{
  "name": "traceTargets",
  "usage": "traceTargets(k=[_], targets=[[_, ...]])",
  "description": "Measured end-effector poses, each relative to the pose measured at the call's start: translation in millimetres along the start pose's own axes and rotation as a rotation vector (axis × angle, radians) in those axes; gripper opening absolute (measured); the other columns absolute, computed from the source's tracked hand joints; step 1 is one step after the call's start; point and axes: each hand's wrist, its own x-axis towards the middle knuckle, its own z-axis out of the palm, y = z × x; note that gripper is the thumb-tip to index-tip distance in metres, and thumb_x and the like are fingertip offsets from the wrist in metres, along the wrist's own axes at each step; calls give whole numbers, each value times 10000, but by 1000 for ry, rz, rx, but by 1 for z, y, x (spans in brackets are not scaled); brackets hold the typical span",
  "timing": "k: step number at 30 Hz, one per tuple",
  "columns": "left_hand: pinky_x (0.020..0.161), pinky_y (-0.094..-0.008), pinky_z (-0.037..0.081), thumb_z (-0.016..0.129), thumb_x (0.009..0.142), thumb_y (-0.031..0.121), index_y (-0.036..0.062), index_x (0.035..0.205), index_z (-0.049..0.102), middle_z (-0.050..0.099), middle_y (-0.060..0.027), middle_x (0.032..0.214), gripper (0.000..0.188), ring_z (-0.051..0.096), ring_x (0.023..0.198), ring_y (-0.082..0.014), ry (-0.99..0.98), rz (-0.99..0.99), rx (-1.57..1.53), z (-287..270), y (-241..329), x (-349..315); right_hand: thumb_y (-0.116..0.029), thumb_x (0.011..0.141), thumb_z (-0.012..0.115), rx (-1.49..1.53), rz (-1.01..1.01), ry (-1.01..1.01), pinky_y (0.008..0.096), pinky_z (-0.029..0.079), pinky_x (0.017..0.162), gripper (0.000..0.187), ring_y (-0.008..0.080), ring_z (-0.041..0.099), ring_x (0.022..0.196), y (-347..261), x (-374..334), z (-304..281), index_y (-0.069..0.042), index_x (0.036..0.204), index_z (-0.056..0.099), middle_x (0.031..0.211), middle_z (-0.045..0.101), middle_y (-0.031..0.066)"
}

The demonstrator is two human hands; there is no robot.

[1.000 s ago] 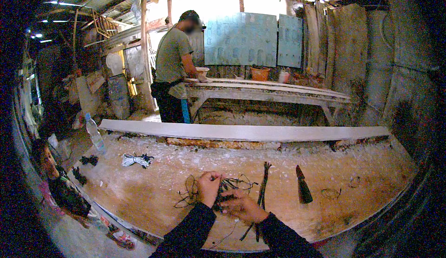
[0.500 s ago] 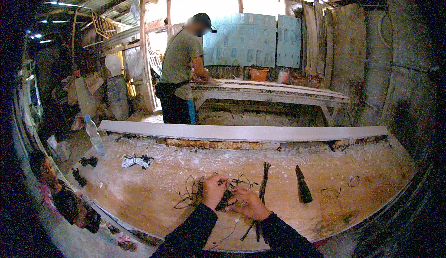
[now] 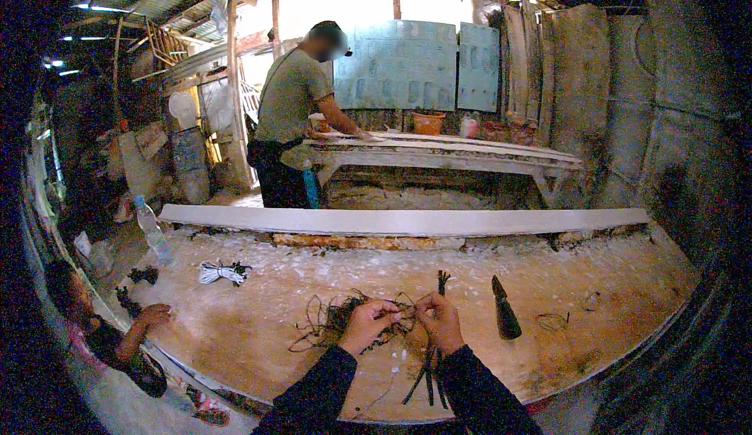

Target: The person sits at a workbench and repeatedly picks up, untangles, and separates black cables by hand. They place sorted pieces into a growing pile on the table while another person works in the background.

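Over the near middle of a wooden table (image 3: 258, 317), my left hand (image 3: 368, 325) and my right hand (image 3: 440, 321) face each other, fingertips pinched. Between them runs what looks like a thin dark strand (image 3: 407, 312); its ends are hidden by the fingers. A loose tangle of dark strands (image 3: 319, 321) lies beside and under my left hand. Several long, thin black strips (image 3: 429, 376) stretch beneath my right hand and wrist. To the right lies a dark, tapered, cone-like piece (image 3: 506, 314), with small loops of dark strand (image 3: 553, 321) farther right.
A tied bundle of white cord (image 3: 222, 272), black clumps (image 3: 142, 275) and a plastic bottle (image 3: 151, 230) are at the left. A long white board (image 3: 407, 222) spans the far edge. At left, another person's hand (image 3: 157, 316) rests on the table edge. Beyond, a person (image 3: 294, 98) leans over a bench (image 3: 446, 155).
My hands have drawn a little apart, the right one moving right and up. A dark piece between them no longer shows there. The person at left has reached a hand onto the table.
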Motion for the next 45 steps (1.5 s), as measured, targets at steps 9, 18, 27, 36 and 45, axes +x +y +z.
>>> traceTargets(k=[9,18,27,36,45], targets=[[525,-202,377,573,788,202,54,846,545,470,36,702,161,450,624,-53,-470,20,-105,26,10,-12,-6,722,558,-205,47,261,234,398,578,90,95,465,619,12,11,-13,-37,790,508,660,489,7],[506,-192,348,564,792,235,77,831,541,465,46,669,164,411,579,-42,-544,-8,-307,18,8,-14,-91,777,542,-353,-96,253,239,397,574,99,121,475,594,6,8,-1,-32,850,575,671,522,41],[598,-220,399,656,698,172,17,741,614,564,-28,721,166,514,663,-106,166,-22,-161,2,-6,0,-78,679,634,-245,-121,316,264,410,681,96,171,476,750,17,10,-10,-40,749,580,830,450,66],[574,-216,385,645,683,73,23,750,567,528,-6,674,115,472,613,-94,660,47,-251,-21,-10,7,-135,700,642,-63,-195,-358,309,340,849,204,211,424,960,-24,-17,18,-115,903,626,946,457,72],[548,-225,412,632,686,20,25,725,530,547,-21,655,109,502,600,-98,721,90,-107,-21,-31,12,-252,813,509,13,-99,-677,392,225,959,279,257,292,1152,-27,-28,35,-97,1035,577,1199,368,102]])
